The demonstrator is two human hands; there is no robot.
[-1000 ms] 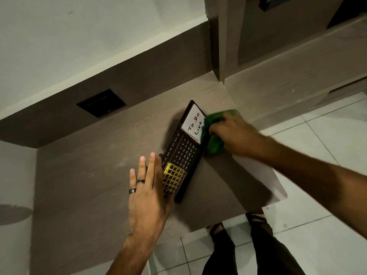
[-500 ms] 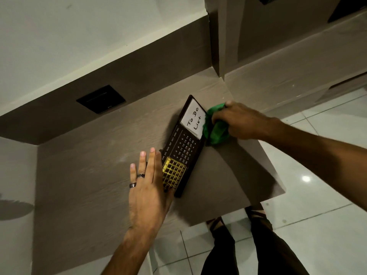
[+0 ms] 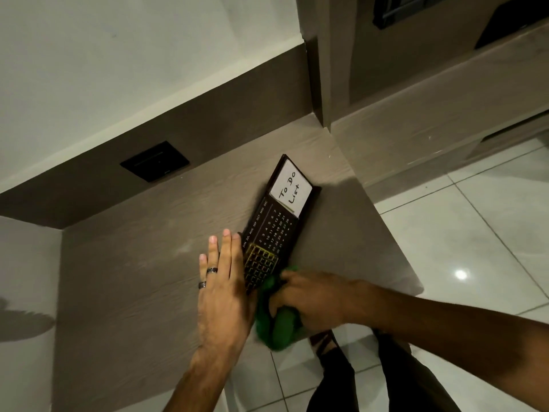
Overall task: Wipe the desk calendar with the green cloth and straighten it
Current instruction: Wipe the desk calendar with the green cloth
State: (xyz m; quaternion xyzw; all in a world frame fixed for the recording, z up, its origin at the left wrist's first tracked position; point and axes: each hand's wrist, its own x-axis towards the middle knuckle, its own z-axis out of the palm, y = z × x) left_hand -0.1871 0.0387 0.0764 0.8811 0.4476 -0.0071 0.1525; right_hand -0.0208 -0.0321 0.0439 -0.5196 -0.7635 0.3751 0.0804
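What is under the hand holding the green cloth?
Under the right hand is the bunched green cloth, pressed at the near end of the desk calendar on the desk. The calendar's near corner is covered, so it cannot be seen.

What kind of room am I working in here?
Likely a home or hotel study nook: a built-in wood-grain desk against the wall, a black wall socket plate above it, a desk calendar with a to-do pad, glossy tiled floor.
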